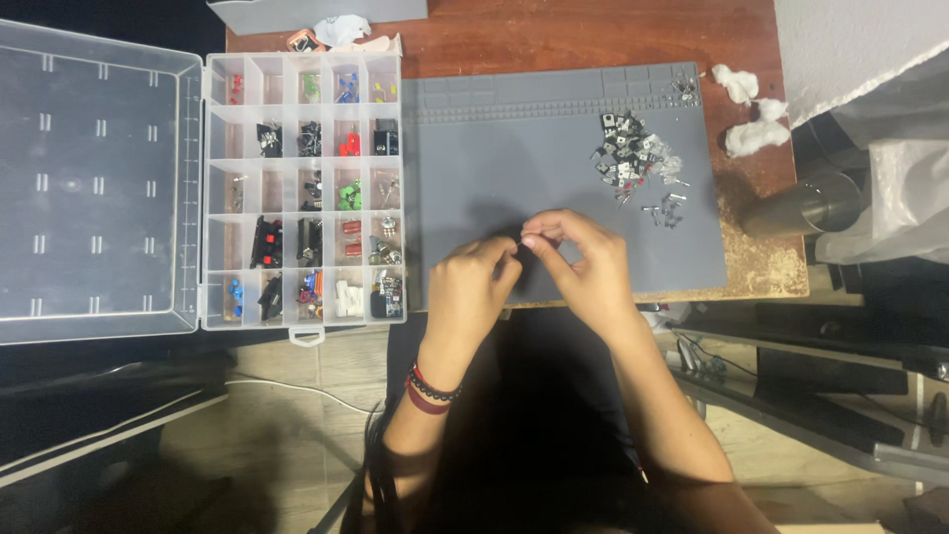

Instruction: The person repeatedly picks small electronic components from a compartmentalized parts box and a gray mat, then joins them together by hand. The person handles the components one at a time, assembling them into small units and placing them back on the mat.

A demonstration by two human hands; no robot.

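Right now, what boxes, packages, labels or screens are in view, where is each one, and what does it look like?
Compartment box: left of the grey mat, clear plastic, rectangular, grid of cells holding small coloured parts.
Its lid: open flat at far left, clear.
Plastic bag: right edge, crumpled, translucent white.
No labels or screens can be made out.

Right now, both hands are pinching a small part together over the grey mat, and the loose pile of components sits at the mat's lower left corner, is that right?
Not quite. The head view shows the left hand and right hand meeting over the grey mat as you say, but the loose pile of components sits toward the mat's upper right corner, not its lower left.
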